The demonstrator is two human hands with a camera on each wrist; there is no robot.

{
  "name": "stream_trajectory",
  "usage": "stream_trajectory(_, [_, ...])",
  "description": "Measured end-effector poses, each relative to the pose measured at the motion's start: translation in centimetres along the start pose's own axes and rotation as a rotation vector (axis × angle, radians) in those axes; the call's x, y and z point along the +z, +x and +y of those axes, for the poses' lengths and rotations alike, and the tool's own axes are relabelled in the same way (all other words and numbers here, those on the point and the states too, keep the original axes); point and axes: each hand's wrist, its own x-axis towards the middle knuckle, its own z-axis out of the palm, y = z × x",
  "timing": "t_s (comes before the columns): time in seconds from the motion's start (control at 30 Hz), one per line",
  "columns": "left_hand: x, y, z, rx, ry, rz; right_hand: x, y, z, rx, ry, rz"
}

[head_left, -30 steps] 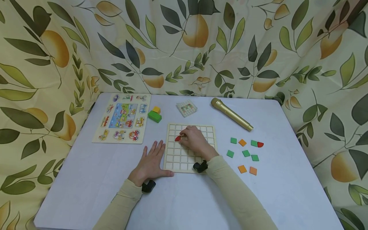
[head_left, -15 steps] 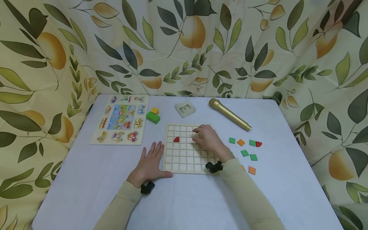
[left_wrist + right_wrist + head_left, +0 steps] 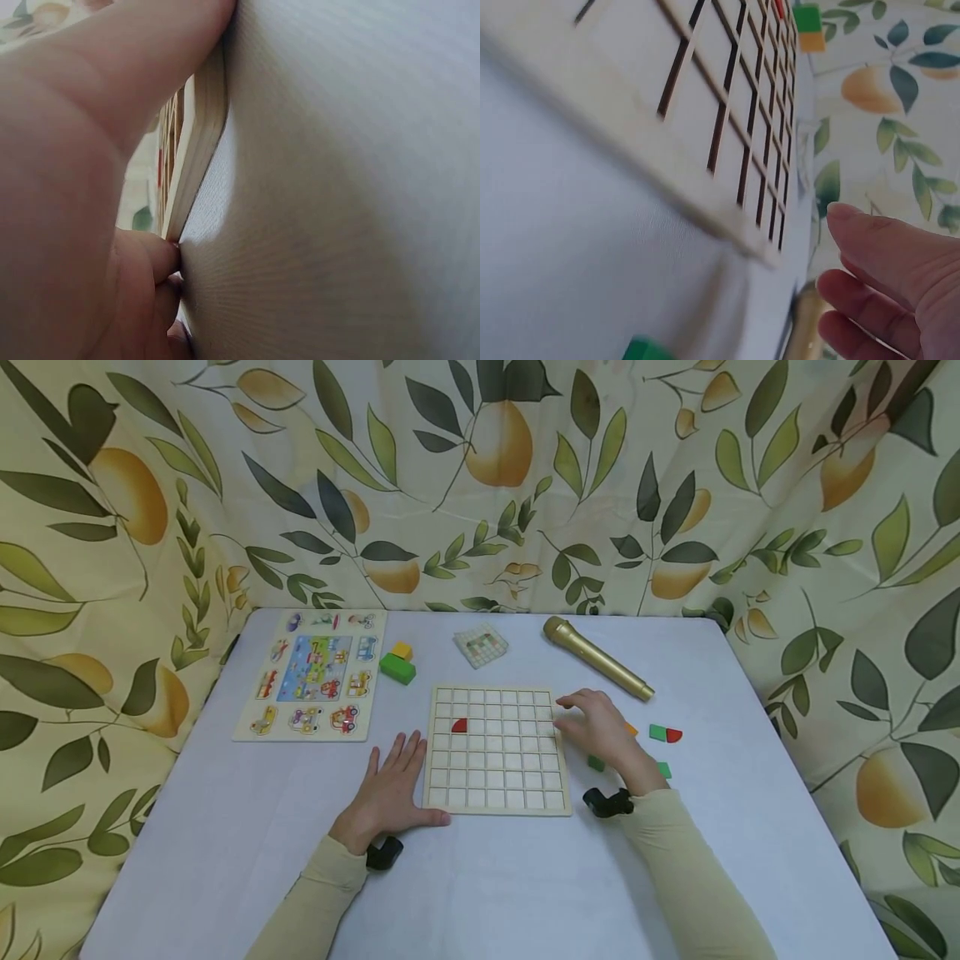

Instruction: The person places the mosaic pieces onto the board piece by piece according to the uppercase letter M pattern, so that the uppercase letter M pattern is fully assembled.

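A wooden grid board lies on the white table. One red quarter-circle tile sits in a cell toward its upper left. My left hand rests flat with fingers spread along the board's left edge, its thumb by the lower left corner; the left wrist view shows thumb and fingertips right at the wooden side. Past the board's right edge hovers my right hand, fingers loosely bent and nothing between them. It partly covers loose tiles, among them a green tile. Farther right, a green tile adjoins a red quarter-circle tile.
A picture puzzle board lies at the back left, beside a green block and a yellow block. Behind the grid board is a small patterned card. A gold microphone lies at the back right.
My right hand has let go of the red quarter-circle tile, leaving it in the grid, and moved right, off the board and over the loose tiles. The left hand stays put.
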Motion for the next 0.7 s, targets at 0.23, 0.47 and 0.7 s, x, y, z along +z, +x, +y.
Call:
stream_trajectory(0.23, [0.2, 0.1, -0.3, 0.013, -0.008, 0.01, -1.5, -1.4, 2.4, 0.083, -0.038, 0.011])
stream_trajectory(0.47, [0.3, 0.1, -0.4, 0.019, -0.005, 0.015, -2.3, -2.2, 4.4, 0.101, -0.054, 0.038])
stream_trajectory(0.7, [0.3, 0.1, -0.3, 0.017, -0.008, 0.016, -2.1, -2.6, 5.6, 0.13, -0.068, 0.027])
